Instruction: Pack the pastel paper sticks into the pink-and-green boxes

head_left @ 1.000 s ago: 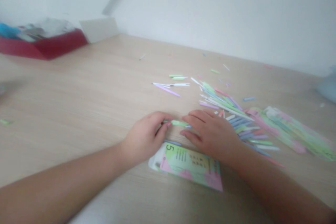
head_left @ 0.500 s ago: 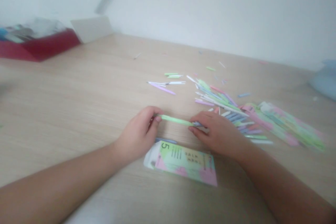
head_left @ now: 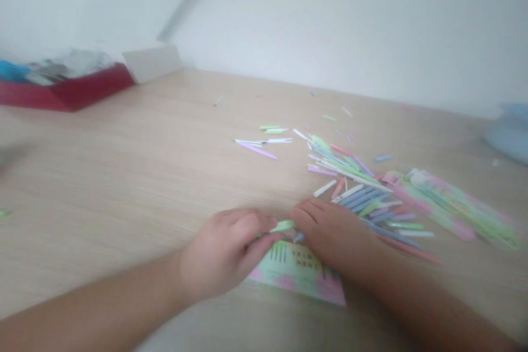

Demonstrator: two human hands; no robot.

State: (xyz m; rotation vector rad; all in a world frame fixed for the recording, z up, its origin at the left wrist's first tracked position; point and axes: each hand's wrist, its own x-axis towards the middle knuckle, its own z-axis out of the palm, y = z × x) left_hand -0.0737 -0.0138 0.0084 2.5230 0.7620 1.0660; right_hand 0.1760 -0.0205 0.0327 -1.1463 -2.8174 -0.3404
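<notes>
My left hand (head_left: pixel 229 250) is closed on the left part of a green pen piece (head_left: pixel 284 226), above a printed green and pink packet (head_left: pixel 289 275). My right hand (head_left: pixel 334 234) has its fingers closed at the other end of the green piece. A small bluish tip (head_left: pixel 298 237) shows beside the right fingers. Both hands partly cover the packet, which lies on the table. Right behind my right hand is a pile of coloured pen parts (head_left: pixel 363 198). The view is blurred.
Two more printed packets (head_left: pixel 454 206) lie at the right. Purple and white pen pieces (head_left: pixel 259 150) lie behind the hands. A red box (head_left: pixel 94 88) with things in it stands at the back left. A pale blue object (head_left: pixel 509 129) is at the right edge.
Both hands have moved down and closer together over the packet, covering more of it. Less of the green piece shows between them. The view has tilted slightly up.
</notes>
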